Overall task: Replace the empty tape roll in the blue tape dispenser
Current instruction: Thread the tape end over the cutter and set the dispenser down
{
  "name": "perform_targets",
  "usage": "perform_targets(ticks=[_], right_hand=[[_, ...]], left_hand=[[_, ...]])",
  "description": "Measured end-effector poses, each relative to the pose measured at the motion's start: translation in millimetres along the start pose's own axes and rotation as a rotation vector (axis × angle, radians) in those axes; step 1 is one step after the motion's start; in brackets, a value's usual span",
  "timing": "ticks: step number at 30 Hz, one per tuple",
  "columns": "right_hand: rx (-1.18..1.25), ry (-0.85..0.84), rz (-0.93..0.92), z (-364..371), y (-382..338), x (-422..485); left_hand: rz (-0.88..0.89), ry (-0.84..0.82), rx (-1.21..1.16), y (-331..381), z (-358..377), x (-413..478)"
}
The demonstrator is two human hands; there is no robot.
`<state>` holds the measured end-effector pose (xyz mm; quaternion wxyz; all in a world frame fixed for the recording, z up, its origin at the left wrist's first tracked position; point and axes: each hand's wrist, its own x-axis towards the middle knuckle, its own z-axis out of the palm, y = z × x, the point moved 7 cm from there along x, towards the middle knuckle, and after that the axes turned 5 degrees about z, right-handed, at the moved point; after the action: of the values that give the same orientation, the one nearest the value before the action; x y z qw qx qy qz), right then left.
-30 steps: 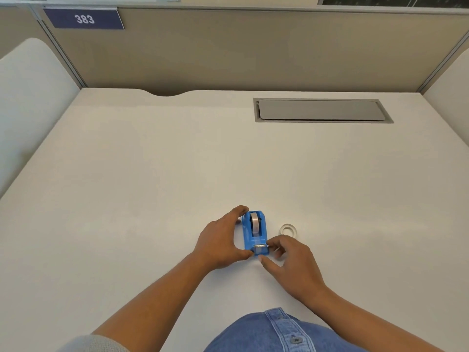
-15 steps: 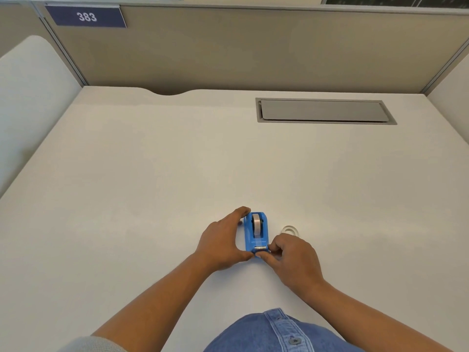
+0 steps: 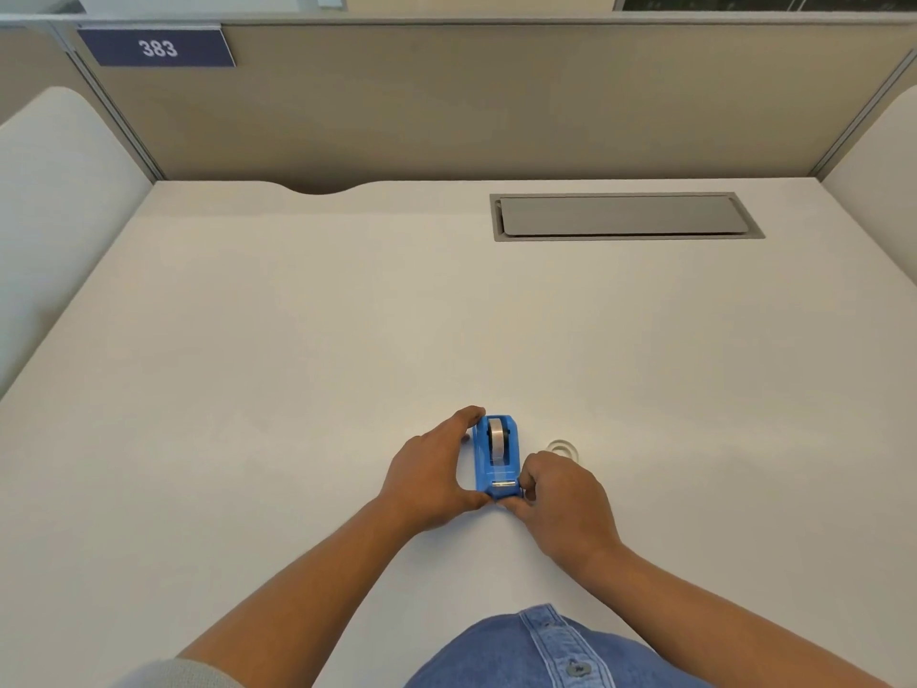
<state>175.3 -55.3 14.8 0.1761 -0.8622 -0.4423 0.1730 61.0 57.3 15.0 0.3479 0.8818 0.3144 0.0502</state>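
Nearest you, a denim shirt front (image 3: 541, 652) with one visible button fills the bottom edge, and your two bare forearms reach forward from either side of it over the white desk (image 3: 297, 365).

Your right hand (image 3: 565, 504) lies knuckles up with its fingers curled together at the near end of the blue tape dispenser (image 3: 496, 459), pinched in at the metal cutter (image 3: 503, 484); whether the fingertips hold a tape end there is too small to tell. Your left hand (image 3: 431, 474) cups the dispenser's left side in a wide C: the thumb presses the near left corner, the index finger arches to touch the far left corner, and the palm stands apart from the blue wall.

The single dispenser stands upright on the desk, lengthwise away from you, with one tape roll (image 3: 497, 437) seated in its cradle and a strip running down toward the cutter. Just beyond your right hand, to the dispenser's right and apart from it, one clear empty ring (image 3: 563, 448) lies flat on the desk.

Farther off, one grey cable hatch (image 3: 625, 216) is set into the desk at the right rear. Behind it rises the tan partition (image 3: 446, 101), carrying one dark blue plate (image 3: 156, 48) that reads 383 at its upper left.
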Motion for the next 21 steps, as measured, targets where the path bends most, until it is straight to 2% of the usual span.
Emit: perform_targets(ticks=[10, 15, 18, 21], right_hand=[[0.038, -0.015, 0.000, 2.2, 6.3, -6.3], [0.053, -0.056, -0.028, 1.9, 15.6, -12.2], [0.033, -0.015, -0.065, -0.4, 21.6, -16.2], [-0.011, 0.069, -0.111, -4.1, 25.1, -16.9]], left_hand=[[0.003, -0.001, 0.027, -1.0, 5.7, -5.9], [0.011, -0.097, 0.002, -5.0, 9.9, -11.0], [0.021, -0.010, -0.071, -7.7, 6.0, -17.6], [-0.007, 0.133, -0.026, -15.2, 4.4, -24.9]])
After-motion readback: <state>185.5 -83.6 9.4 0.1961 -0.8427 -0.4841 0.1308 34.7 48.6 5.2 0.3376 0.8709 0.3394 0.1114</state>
